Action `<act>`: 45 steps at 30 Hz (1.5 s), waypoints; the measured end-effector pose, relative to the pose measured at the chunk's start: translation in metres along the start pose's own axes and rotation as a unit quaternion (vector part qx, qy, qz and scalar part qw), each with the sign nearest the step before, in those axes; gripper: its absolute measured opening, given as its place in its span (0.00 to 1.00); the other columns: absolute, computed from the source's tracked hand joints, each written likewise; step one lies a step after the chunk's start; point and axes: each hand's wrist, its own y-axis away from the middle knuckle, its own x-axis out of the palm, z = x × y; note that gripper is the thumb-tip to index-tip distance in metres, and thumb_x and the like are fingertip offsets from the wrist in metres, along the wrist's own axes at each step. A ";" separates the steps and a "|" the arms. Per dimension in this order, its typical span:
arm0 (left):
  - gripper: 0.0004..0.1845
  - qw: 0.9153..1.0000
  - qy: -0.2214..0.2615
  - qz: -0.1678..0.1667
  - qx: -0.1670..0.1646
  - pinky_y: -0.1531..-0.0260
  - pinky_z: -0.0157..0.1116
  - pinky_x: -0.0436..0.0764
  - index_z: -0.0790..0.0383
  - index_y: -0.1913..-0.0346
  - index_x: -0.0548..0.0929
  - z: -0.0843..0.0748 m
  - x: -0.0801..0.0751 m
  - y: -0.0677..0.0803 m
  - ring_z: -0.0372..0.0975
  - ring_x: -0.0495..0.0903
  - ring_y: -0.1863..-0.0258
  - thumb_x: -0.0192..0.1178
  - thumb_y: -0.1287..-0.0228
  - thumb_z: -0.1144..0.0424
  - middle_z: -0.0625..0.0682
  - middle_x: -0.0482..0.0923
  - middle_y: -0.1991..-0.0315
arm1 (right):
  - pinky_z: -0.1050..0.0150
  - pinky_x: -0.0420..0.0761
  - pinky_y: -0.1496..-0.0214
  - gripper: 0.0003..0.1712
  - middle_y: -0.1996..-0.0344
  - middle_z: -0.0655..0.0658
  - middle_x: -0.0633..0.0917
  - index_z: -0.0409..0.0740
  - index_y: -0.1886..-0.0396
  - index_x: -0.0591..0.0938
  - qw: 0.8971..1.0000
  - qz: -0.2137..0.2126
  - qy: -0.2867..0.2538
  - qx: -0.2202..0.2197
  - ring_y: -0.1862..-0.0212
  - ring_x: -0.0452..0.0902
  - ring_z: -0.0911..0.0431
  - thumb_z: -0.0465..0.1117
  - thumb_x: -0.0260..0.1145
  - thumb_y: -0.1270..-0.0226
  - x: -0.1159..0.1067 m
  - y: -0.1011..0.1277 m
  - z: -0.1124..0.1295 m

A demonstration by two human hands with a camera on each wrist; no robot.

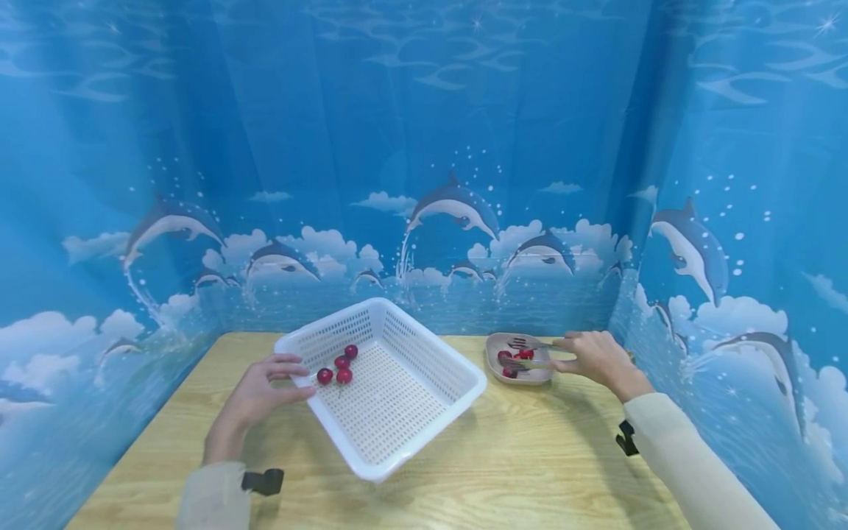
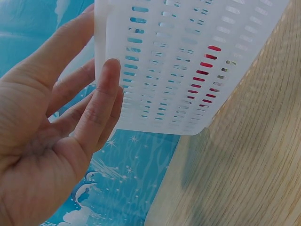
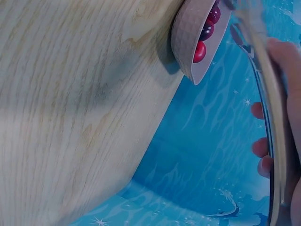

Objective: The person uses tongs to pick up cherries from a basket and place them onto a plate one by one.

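Observation:
My left hand (image 1: 260, 396) grips the left rim of a white perforated plastic basket (image 1: 430, 346), thumb on one side and fingers on the other. Several small round cherry-like red fruits (image 1: 343, 375) lie together in the basket's left part; their red shows through the slots of its wall (image 2: 155, 61) in the left wrist view. On the right, my right hand (image 1: 599, 359) holds metal tongs (image 1: 546, 364) with fork-like ends. Those ends reach over a small beige bowl (image 1: 492, 344), among more red fruits (image 3: 200, 52). In the right wrist view the tongs' tips are blurred.
Both basket and bowl are on a light wood-grain table (image 1: 530, 456), the bowl close to its back edge. A blue curtain (image 1: 411, 110) printed with dolphins surrounds the table at the back and sides. Black straps (image 1: 263, 481) sit at both wrists.

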 end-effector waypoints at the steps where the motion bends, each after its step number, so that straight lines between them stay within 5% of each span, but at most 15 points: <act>1: 0.35 1.000 0.000 0.000 0.000 0.36 0.60 0.80 0.68 0.38 0.82 0.000 0.000 0.000 0.63 0.74 0.32 0.77 0.43 0.50 0.66 0.66 0.25 | 0.70 0.54 0.87 0.22 0.61 0.40 0.91 0.46 0.50 0.90 1.000 0.002 0.000 0.007 0.87 0.58 0.65 0.56 0.73 0.35 0.000 0.000 0.001; 3: 0.35 1.000 0.001 0.000 -0.001 0.36 0.60 0.80 0.68 0.38 0.82 0.000 0.000 0.000 0.63 0.74 0.32 0.77 0.43 0.50 0.66 0.66 0.25 | 0.69 0.53 0.86 0.24 0.56 0.35 0.91 0.45 0.46 0.89 1.000 0.011 -0.007 0.019 0.88 0.56 0.65 0.56 0.70 0.32 0.000 -0.001 0.002; 6: 0.35 1.000 0.000 0.000 -0.003 0.36 0.59 0.80 0.68 0.37 0.81 -0.001 -0.001 0.000 0.63 0.74 0.32 0.77 0.43 0.50 0.66 0.66 0.25 | 0.64 0.70 0.84 0.29 0.51 0.31 0.89 0.41 0.41 0.86 1.000 0.018 -0.017 0.018 0.87 0.65 0.63 0.58 0.67 0.29 -0.002 -0.003 0.004; 8: 0.35 1.000 0.000 0.000 -0.003 0.36 0.59 0.80 0.68 0.38 0.82 -0.001 -0.001 0.000 0.63 0.74 0.32 0.77 0.43 0.50 0.66 0.66 0.25 | 0.57 0.83 0.76 0.31 0.49 0.30 0.88 0.39 0.40 0.85 0.999 0.022 -0.024 0.015 0.83 0.75 0.59 0.58 0.66 0.29 -0.004 -0.005 0.006; 11: 0.35 1.000 0.001 0.001 -0.002 0.36 0.58 0.81 0.68 0.38 0.82 -0.001 -0.001 0.000 0.63 0.74 0.32 0.77 0.43 0.49 0.66 0.67 0.25 | 0.49 0.89 0.65 0.31 0.49 0.32 0.89 0.37 0.40 0.84 0.999 0.028 -0.021 0.005 0.74 0.84 0.52 0.57 0.67 0.30 -0.006 -0.008 0.008; 15: 0.34 1.000 0.002 -0.001 -0.004 0.35 0.58 0.80 0.67 0.39 0.82 -0.001 0.000 0.000 0.62 0.74 0.32 0.77 0.43 0.49 0.64 0.67 0.25 | 0.57 0.83 0.76 0.26 0.52 0.34 0.89 0.38 0.43 0.86 1.000 0.026 -0.015 -0.005 0.80 0.77 0.57 0.54 0.69 0.30 -0.008 -0.012 0.011; 18: 0.35 1.000 0.004 -0.002 -0.004 0.35 0.58 0.79 0.67 0.39 0.82 -0.001 0.000 0.000 0.62 0.74 0.32 0.77 0.43 0.49 0.64 0.67 0.25 | 0.67 0.64 0.86 0.23 0.56 0.36 0.89 0.40 0.47 0.87 1.000 -0.001 -0.006 -0.022 0.87 0.63 0.63 0.52 0.72 0.32 -0.008 -0.015 0.013; 22: 0.34 1.000 0.008 -0.002 0.002 0.36 0.58 0.81 0.68 0.39 0.83 -0.001 0.000 0.000 0.63 0.74 0.33 0.77 0.43 0.50 0.65 0.67 0.26 | 0.71 0.49 0.85 0.24 0.60 0.41 0.88 0.42 0.49 0.88 0.997 -0.052 0.012 -0.052 0.87 0.54 0.65 0.54 0.76 0.38 -0.011 -0.020 0.018; 30: 0.33 1.000 0.011 -0.001 0.007 0.36 0.58 0.80 0.69 0.39 0.83 -0.001 0.000 0.002 0.63 0.74 0.32 0.77 0.42 0.51 0.65 0.67 0.26 | 0.73 0.48 0.84 0.29 0.58 0.44 0.89 0.46 0.48 0.89 0.984 -0.139 0.015 -0.106 0.74 0.81 0.55 0.58 0.79 0.44 -0.026 -0.037 0.039; 38: 0.33 1.000 0.011 0.000 0.007 0.36 0.57 0.81 0.69 0.39 0.83 -0.002 0.001 0.003 0.63 0.75 0.33 0.77 0.43 0.51 0.65 0.68 0.26 | 0.75 0.51 0.84 0.32 0.55 0.42 0.90 0.47 0.44 0.88 0.973 -0.183 -0.013 -0.138 0.63 0.85 0.49 0.54 0.83 0.49 -0.038 -0.052 0.057; 45: 0.33 1.000 0.007 -0.003 0.009 0.35 0.58 0.80 0.68 0.39 0.83 -0.001 0.001 0.002 0.62 0.75 0.33 0.77 0.43 0.50 0.65 0.68 0.26 | 0.76 0.58 0.84 0.34 0.53 0.44 0.91 0.48 0.41 0.87 0.963 -0.205 -0.042 -0.169 0.58 0.89 0.48 0.68 0.58 0.28 -0.042 -0.068 0.073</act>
